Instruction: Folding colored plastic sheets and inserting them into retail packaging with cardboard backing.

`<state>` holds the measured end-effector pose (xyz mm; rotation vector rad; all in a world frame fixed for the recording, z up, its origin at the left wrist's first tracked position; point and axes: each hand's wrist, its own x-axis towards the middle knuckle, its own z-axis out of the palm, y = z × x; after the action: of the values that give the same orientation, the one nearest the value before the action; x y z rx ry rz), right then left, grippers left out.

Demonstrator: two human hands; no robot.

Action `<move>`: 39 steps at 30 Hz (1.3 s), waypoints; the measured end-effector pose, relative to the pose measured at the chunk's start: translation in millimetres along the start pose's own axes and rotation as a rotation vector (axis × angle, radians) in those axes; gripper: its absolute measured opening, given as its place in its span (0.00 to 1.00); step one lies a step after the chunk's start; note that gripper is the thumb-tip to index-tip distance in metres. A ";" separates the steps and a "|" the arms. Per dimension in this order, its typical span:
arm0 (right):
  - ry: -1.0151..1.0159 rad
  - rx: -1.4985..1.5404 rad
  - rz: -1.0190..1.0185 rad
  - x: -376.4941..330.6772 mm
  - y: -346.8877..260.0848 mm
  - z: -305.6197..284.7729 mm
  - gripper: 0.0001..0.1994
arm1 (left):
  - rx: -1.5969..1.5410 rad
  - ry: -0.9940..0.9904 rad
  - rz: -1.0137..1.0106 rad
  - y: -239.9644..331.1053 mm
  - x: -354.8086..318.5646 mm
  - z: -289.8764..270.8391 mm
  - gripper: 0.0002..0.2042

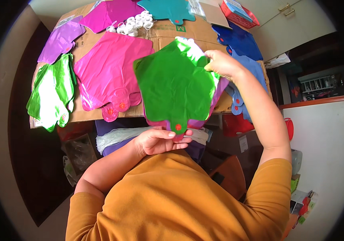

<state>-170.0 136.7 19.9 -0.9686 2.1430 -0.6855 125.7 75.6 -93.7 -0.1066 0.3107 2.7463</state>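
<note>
A flat green foil balloon (172, 80), star-like with a round tab at its bottom, lies over pinkish-purple foil (217, 96) whose edges show beneath it. My left hand (158, 141) pinches the tab end from below, its thumb near the tab's red dot. At the upper right edge, my right hand (222, 64) is closed on the green balloon, with the foil creased and shiny there. Just left of it lies a stack of flat pink foil balloons (109, 72). Light blue foil balloons (250, 76) lie partly behind my right forearm.
Cardboard (168, 40) covers the table. Along its left side are light green (51, 88) and lilac foil balloons (61, 38); magenta (107, 14), teal (168, 10) and dark blue ones (240, 42) lie farther back. White string bundles (131, 25) and a red basket (244, 16) are also there.
</note>
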 end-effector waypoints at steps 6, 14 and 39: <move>-0.161 0.111 0.092 -2.4 16.8 -5.0 0.20 | -0.112 -0.094 0.043 3.2 6.6 -11.3 0.34; -0.198 0.032 -0.036 -8.3 12.1 -4.8 0.23 | 0.080 0.161 0.028 12.0 13.3 19.4 0.17; 0.267 -0.251 0.258 90.6 -31.9 15.5 0.16 | 0.041 0.302 -0.018 4.4 33.6 38.1 0.07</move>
<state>-189.1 43.6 -0.8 -0.7361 2.5804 -0.4451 91.6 92.3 -59.7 -0.5136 0.4443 2.7007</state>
